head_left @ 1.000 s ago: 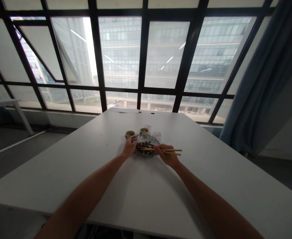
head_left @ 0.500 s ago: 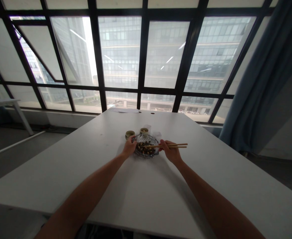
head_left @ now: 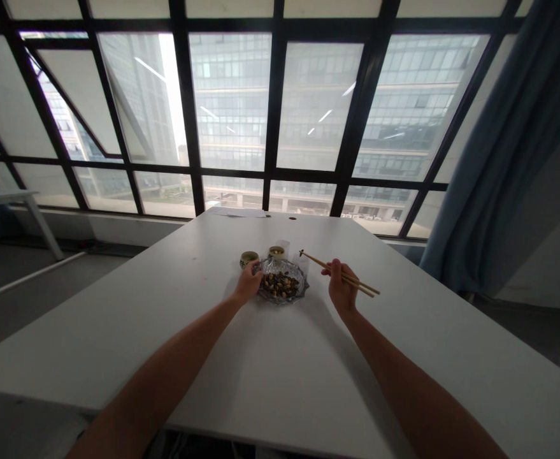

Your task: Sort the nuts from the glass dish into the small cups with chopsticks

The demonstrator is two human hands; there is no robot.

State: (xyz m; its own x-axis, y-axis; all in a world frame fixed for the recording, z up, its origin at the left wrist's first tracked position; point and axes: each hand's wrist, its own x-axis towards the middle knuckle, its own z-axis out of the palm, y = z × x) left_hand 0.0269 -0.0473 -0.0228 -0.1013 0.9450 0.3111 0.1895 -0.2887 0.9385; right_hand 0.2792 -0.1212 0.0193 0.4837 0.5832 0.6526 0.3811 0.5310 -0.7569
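Left hand [head_left: 248, 282] pinches the rim of the clear, faceted bowl [head_left: 303, 280]; right hand [head_left: 343, 291] pinches slender wooden chopsticks [head_left: 314, 259], likely light, best held midway.

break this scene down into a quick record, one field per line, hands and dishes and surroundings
left hand: at the left rim of the clear dish, fingers on its edge
right hand: holds wooden chopsticks, a small dark piece at their tips
clear dish: holds a heap of small dark and light-brown pieces
left cup: patterned, beside the left hand
other cup: behind the dish, pale pieces inside
surface: white table
background: large windows, dark frames; blue curtain at right
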